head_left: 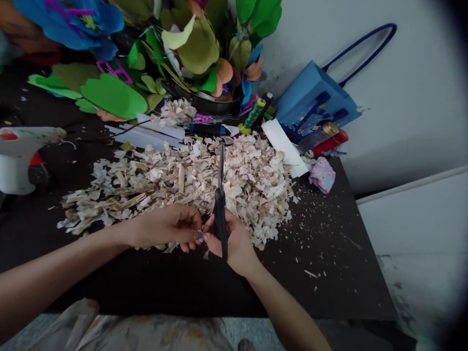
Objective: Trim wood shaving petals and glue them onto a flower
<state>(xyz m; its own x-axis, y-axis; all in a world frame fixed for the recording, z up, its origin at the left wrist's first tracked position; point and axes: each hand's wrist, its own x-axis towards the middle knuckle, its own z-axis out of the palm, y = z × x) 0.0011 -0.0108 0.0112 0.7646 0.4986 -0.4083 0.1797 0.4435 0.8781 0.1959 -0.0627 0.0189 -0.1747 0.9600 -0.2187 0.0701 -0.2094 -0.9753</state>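
Note:
My right hand (234, 243) is shut on a pair of black-handled scissors (220, 219), with the thin blades pointing up and away from me. My left hand (164, 226) comes in from the left, its fingertips pinching a small pale scrap (199, 236) right next to the scissors. Both hands hover over the near edge of a large heap of cut, dried husk-like flakes (204, 180). The heap's beige and pinkish pieces spread across a dark tabletop (321, 273). My fingers hide the lower part of the blades.
A white hot glue gun (22, 156) stands at the left. Green and blue paper flowers in a dark pan (204, 102) fill the back. A thread spool (254, 113), white sticks (146, 134), a blue paper bag (314, 100) and crumpled pink paper (321, 175) lie beyond the heap.

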